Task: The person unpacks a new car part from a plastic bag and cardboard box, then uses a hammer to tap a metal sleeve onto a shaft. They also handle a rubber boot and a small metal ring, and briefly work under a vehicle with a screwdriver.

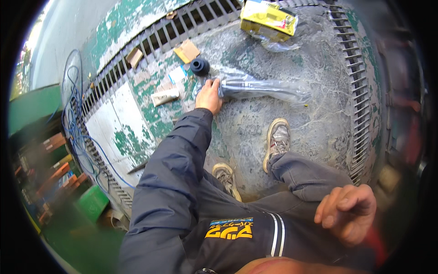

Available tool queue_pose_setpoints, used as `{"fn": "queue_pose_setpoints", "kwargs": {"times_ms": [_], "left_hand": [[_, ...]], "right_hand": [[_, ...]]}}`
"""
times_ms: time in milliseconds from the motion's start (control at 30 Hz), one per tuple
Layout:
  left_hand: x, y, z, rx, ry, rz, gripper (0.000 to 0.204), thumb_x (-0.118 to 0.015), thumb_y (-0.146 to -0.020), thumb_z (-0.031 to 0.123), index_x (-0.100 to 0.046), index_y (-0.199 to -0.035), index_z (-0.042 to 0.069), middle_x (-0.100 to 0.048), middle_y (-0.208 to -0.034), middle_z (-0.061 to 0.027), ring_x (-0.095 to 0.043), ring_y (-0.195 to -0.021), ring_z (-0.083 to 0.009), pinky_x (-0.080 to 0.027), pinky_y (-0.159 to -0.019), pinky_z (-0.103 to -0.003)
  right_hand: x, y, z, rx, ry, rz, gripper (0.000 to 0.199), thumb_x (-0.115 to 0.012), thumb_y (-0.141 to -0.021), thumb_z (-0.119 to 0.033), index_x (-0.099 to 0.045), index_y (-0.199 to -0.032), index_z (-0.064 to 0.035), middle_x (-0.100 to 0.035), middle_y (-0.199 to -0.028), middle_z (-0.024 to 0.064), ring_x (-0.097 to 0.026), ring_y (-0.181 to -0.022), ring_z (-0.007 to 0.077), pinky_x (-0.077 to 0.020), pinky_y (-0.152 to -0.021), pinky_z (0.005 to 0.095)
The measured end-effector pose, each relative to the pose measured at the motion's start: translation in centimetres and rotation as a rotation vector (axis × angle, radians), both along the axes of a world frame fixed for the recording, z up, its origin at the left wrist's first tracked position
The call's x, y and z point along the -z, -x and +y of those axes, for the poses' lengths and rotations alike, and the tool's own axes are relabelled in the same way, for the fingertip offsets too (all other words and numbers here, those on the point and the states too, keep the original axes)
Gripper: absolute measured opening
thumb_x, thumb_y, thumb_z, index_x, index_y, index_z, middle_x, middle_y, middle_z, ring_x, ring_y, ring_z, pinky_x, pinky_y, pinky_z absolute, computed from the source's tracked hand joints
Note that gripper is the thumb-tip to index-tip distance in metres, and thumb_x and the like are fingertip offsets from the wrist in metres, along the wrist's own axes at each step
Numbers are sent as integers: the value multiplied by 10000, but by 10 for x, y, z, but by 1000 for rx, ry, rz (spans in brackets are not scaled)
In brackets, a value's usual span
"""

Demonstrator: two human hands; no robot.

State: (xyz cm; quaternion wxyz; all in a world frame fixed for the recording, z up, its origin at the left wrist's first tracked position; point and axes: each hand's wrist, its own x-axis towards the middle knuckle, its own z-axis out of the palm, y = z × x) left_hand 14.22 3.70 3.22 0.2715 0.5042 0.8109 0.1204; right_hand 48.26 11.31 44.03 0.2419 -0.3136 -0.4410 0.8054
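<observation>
My left hand (209,97) reaches forward with its fingers closed round one end of a long metal shaft in a clear plastic bag (264,89). The bagged shaft lies on the worn floor and stretches right from my hand. Just beyond my fingers sits a black ribbed rubber boot (200,67). A white squeeze tube (165,97) lies to the left of that hand, with a small white and blue packet (177,74) above it. Raised at the lower right, my right hand (349,214) holds nothing visible; its fingers are loosely bent and a little apart.
A yellow box (269,20) with clear plastic under it stands at the far side. Cardboard pieces (186,51) lie near a slotted drain grate (159,41). Another grate (358,96) runs along the right. Blue hose (75,118) is coiled at left; my shoes (278,137) are close in.
</observation>
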Motion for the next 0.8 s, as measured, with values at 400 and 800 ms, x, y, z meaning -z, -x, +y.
{"fn": "queue_pose_setpoints", "kwargs": {"times_ms": [400,800], "left_hand": [[-40,16,-2,0,172,-74,371,-804,-878,253,-804,-1213,94,-799,-1119,-192,-757,-1081,-407,-593,-975,-494],[-168,-55,-61,-478,44,-1225,288,-580,-892,24,-761,-1114,-14,-747,-916,-86,-691,-832,-184,-539,-772,-334]], "right_hand": [[3,4,-7,89,163,174,525,-868,-955,-70,-591,-1332,169,-738,-1075,230,-728,-963,262,-654,-897,429],[-5,54,17,-147,-64,-260,504,-877,-908,-200,-684,-1303,47,-731,-1013,133,-722,-933,196,-577,-816,317]]}}
